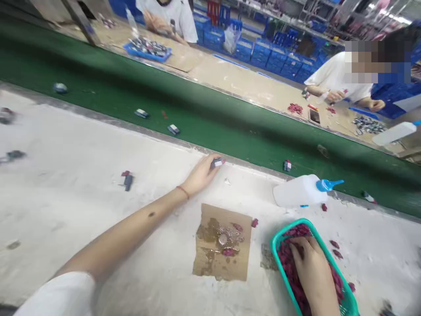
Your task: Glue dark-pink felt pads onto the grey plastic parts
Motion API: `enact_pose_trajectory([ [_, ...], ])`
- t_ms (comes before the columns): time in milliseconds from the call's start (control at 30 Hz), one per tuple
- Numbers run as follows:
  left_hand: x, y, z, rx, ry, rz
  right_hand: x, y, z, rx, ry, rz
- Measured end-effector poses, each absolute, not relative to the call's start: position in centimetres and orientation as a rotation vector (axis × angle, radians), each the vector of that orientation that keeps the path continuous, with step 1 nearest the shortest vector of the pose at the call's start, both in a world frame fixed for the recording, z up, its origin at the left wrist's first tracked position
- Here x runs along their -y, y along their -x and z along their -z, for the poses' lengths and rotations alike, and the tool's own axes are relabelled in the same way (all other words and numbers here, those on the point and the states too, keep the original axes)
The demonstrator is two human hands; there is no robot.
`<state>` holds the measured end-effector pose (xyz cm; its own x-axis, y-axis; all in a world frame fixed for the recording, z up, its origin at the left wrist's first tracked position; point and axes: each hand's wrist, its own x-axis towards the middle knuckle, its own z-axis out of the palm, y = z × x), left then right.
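Teal plastic makes up the basket [289,227], which stands at a slant on the near right of the pale desk [148,263], filled with small red pieces [287,263]. The right hand [312,267] dips into it, fingers curled down among them; whether its grip pinches a piece or is only sorting through them, I cannot tell. Having the basket on this side probably spares the arm a long reach.

Just left of the basket lies a cardboard square [241,267], stained and wet-looking, with a couple of red pieces and a round clear disc [222,239] on it; it seems laid there to keep liquid off the surface. Further off, the left hand [202,175] rests by the desk's far edge, its grip pressed together on a dark-and-white block [217,163] whose red end points outward, perhaps held so that this end stays uncovered. A similar dark block [128,182] lies to the left with a red bit beside it.

Beyond the basket, a white bottle [292,191] with a blue nozzle [329,184] lies on its side along the edge, likely for easy reach.

Past that edge runs a green belt [230,127], carrying several small blocks set well apart. On the far desk [237,83] sit a blue tray [148,55] heaped with parts, a red pile [295,108] and a phone [314,116]. Two co-workers in white shirts are there, one with a hand [335,96] near the red pile; blue crates [256,50] stand behind.
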<state>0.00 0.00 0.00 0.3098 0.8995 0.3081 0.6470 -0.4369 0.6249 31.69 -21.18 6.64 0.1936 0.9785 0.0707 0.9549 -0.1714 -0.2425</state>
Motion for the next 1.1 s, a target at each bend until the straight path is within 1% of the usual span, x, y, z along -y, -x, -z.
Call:
enact_pose_trajectory([
  [100,-3.9,-0.2,-0.6,-1.474,-2.211,-0.893,21.2,-32.2,-6.5,1.824,2.142,-0.141],
  [200,-6.2,0.4,-0.9,-1.603,-2.192,-0.876,21.0,-32.2,-6.8,1.696,2.124,-0.223],
  [400,-6.9,4.3,-1.7,-1.883,-2.094,-0.879,21.0,-29.7,-8.7,1.398,2.060,-0.401],
  [533,-7.2,6.4,-2.1,-2.035,-1.960,-0.912,21.5,-26.3,-9.4,1.246,1.872,-0.591],
  [600,-7.3,6.7,-2.2,-2.016,-1.928,-0.934,21.4,-24.2,-9.2,1.323,1.783,-0.715],
  [700,-7.3,6.5,-2.4,-1.969,-1.833,-1.004,20.5,-21.4,-8.0,1.629,1.662,-0.786],
  [900,-5.4,5.6,-3.2,-1.803,-1.446,-1.193,18.5,-18.5,-5.4,2.058,1.481,-0.606],
  [1100,1.8,2.7,-3.7,-1.395,-1.232,-1.063,17.8,-17.8,-4.7,2.281,1.388,-0.174],
])
